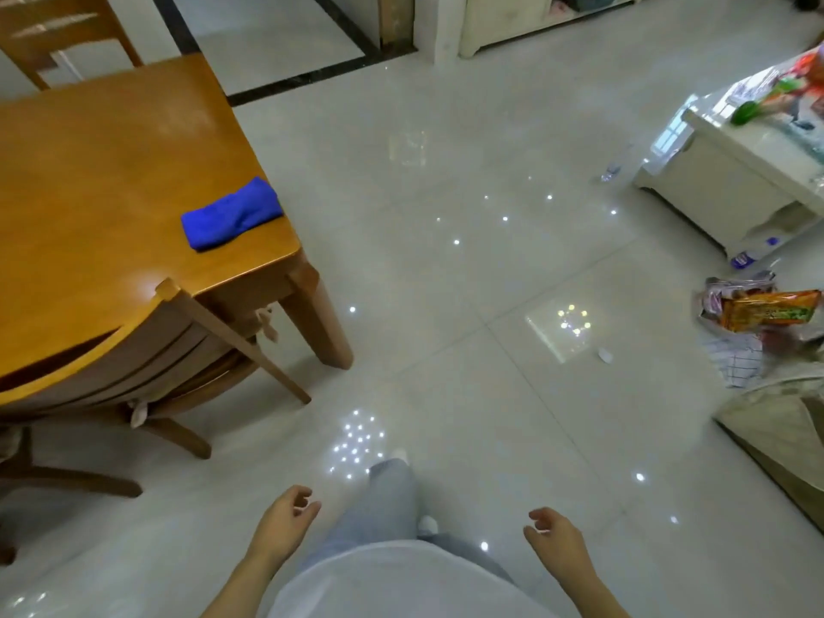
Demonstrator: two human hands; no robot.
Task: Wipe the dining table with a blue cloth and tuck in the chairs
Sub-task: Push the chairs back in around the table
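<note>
Blue cloth folded, rumpled, on wooden table corner | left hand, right hand: fingers loosely curled, holding nothing

Glossy pale tiled floor, white cabinet

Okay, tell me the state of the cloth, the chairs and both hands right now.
blue cloth: bunched, lying on the dining table corner, not held.
near chair: pushed in under the table.
far chair: at the table's far end, cannot tell if tucked in.
left hand: empty, fingers loosely curled.
right hand: empty, fingers loosely curled.
</note>
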